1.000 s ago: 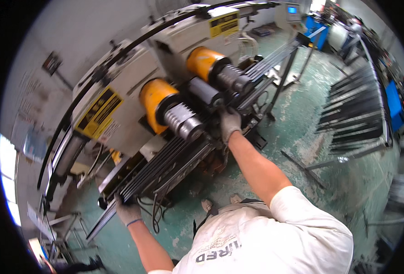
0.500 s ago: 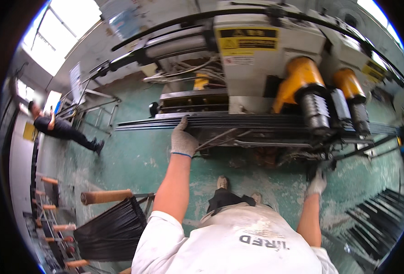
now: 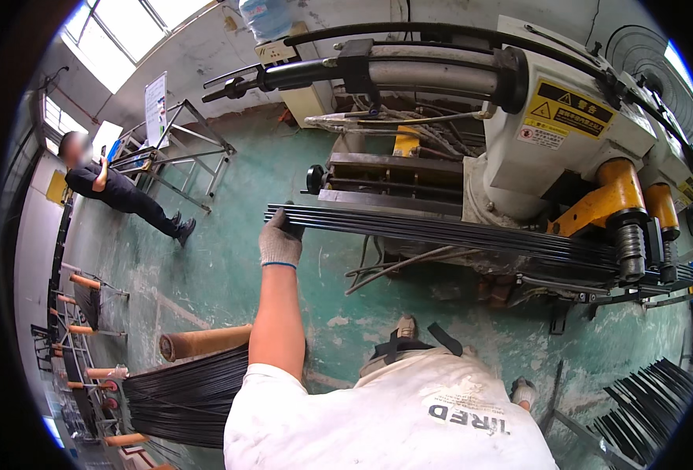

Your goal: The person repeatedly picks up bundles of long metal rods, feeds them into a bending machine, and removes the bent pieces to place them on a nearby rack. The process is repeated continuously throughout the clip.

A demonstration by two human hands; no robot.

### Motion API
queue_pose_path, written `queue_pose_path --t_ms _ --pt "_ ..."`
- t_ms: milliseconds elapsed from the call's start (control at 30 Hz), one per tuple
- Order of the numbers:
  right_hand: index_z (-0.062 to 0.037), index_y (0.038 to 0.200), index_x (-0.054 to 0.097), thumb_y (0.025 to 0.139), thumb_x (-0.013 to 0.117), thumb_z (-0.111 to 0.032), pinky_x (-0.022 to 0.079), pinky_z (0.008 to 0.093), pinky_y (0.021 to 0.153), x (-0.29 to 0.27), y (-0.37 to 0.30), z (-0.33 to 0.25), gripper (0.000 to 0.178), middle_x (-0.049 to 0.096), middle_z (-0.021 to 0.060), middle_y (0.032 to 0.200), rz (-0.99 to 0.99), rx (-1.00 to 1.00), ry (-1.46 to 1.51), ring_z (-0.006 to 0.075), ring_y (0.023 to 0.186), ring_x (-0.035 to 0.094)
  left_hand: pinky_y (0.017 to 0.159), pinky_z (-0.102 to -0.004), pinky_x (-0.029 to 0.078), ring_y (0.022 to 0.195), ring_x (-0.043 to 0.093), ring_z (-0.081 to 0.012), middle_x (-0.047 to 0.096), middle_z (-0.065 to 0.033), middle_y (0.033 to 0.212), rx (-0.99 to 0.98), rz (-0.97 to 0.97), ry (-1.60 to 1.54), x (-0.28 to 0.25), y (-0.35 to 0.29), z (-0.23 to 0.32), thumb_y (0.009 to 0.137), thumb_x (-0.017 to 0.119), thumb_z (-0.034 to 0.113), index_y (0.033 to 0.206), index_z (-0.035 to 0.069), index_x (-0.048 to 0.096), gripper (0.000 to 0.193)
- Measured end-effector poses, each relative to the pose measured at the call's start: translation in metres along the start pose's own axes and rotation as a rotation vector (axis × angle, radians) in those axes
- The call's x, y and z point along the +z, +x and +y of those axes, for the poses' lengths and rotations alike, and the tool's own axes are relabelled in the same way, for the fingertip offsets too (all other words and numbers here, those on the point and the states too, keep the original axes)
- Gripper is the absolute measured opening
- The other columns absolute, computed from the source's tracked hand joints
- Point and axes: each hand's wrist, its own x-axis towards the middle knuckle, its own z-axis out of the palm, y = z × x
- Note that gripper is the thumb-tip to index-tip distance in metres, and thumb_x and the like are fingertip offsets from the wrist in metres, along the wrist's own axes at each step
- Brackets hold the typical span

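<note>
Several long black bars (image 3: 432, 229) lie together along the near side of a white machine (image 3: 632, 141), running right to its coiled spring (image 3: 631, 249). Our left hand (image 3: 281, 241) closes its gloved grip on their left end, seemingly to keep them together and level; most of their length lies right of the grip. We cannot see our right hand or its grip.

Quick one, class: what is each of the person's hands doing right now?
Left hand: gloved, closed on the left end of the long dark bars.
Right hand: out of view, so its state cannot be told.
</note>
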Motion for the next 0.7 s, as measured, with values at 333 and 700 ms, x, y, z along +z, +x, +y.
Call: queue_pose_path --t_ms 333,700 --pt "0.0014 0.118 0.078 0.107 0.075 -0.025 0.048 0.0365 0.061 0.028 -0.023 -0.055 0.029 0.076 0.0077 0.09 -0.036 -0.143 -0.096 0.0184 0.069 0.062 0.095 -0.0494 0.065 0.111 0.076 -0.0308 0.077 -0.0139 0.126 0.07 -0.096 0.155 0.0 0.008 0.007 0.106 0.067 0.0 0.142 0.008 0.063 0.037" --pt "-0.0037 0.119 0.078 0.109 0.075 -0.025 0.051 0.0422 0.062 0.013 0.008 -0.012 0.024 0.077 0.0066 0.089 -0.032 -0.133 -0.137 0.0228 0.071 0.066 0.083 -0.0507 0.068 0.103 0.076 -0.0298 0.075 -0.0108 0.121 0.216 -0.045 0.333 0.012 -0.022 0.004 0.102 0.075 0.004 0.158 0.017 0.054 0.061"
